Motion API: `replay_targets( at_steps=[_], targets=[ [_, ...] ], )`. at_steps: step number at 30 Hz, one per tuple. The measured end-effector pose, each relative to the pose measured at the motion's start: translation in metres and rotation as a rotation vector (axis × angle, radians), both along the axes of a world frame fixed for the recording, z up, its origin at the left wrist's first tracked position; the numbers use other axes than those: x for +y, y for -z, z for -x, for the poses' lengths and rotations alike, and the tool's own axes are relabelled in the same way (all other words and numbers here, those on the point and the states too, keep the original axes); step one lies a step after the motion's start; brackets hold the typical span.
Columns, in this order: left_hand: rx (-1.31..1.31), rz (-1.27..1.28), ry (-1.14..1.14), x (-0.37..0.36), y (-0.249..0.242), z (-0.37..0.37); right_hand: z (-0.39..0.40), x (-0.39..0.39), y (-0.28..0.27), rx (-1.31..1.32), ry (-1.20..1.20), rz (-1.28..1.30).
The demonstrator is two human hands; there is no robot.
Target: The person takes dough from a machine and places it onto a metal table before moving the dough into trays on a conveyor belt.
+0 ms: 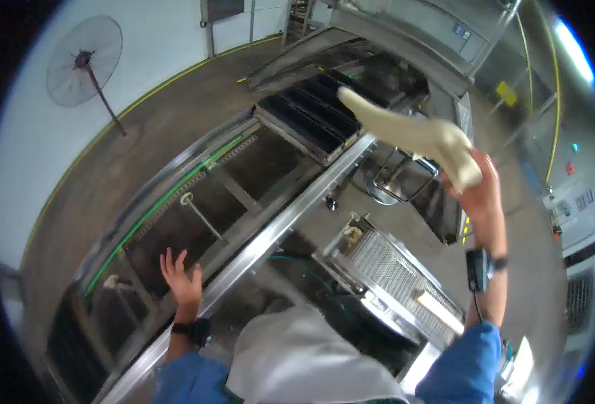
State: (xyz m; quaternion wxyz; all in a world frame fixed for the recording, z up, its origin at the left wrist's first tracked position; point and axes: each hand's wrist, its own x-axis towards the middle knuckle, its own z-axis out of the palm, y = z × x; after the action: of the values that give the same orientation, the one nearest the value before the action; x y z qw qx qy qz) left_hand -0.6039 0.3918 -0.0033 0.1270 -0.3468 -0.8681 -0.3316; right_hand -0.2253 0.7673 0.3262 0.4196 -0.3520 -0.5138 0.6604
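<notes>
High on the right, my right hand [480, 192] is closed around the thick end of a long cream-coloured piece [422, 135]. It has a knobby, bone-like shape, and its narrower end points up and left over the dark slatted section [314, 114] of the line. The exact kind of this piece I cannot tell. My left hand [181, 277] has its fingers spread and holds nothing, over the metal-framed line [243, 192]. Near it, two thin rods with pale round heads stand in the frame, one rod [203, 217] ahead of the hand and another [123, 296] to its left.
A steel rail [270, 246] runs diagonally across the line's near side. Below my right arm is a metal mesh conveyor [398, 273] with a pale block [439, 311] on it. A stool [386, 185] stands beyond. A large fan [84, 60] is by the left wall.
</notes>
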Motion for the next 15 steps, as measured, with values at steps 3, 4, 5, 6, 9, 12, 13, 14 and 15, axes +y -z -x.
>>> replay_targets(
  at_steps=[3,4,5,6,9,12,13,14,15],
  targets=[
    [0.050,0.025,-0.071,-0.017,0.003,0.001,0.041,0.043,0.035,0.017,-0.282,-0.143],
    [0.047,0.030,-0.082,-0.019,0.002,0.000,0.051,0.044,0.044,-0.038,-0.262,-0.189],
    [0.068,0.046,-0.068,-0.019,-0.002,-0.001,0.056,0.038,0.052,-0.074,-0.232,-0.164],
    [0.088,0.062,-0.055,-0.018,-0.005,-0.004,0.054,0.036,0.069,-0.063,-0.219,-0.108],
    [0.132,0.124,0.012,-0.012,-0.014,-0.009,0.018,0.048,0.154,-0.381,-0.146,-0.166],
    [0.186,0.168,0.067,-0.011,-0.015,-0.010,-0.081,0.073,0.305,-1.087,-0.164,-0.551],
    [0.189,0.169,0.063,-0.011,-0.015,-0.011,-0.106,0.048,0.335,-1.451,-0.092,-0.588],
    [0.192,0.164,0.059,-0.011,-0.009,-0.010,-0.127,0.023,0.356,-1.556,-0.135,-0.468],
    [0.194,0.158,0.056,-0.012,-0.009,-0.011,-0.151,0.008,0.383,-1.666,-0.176,-0.235]
  ],
)
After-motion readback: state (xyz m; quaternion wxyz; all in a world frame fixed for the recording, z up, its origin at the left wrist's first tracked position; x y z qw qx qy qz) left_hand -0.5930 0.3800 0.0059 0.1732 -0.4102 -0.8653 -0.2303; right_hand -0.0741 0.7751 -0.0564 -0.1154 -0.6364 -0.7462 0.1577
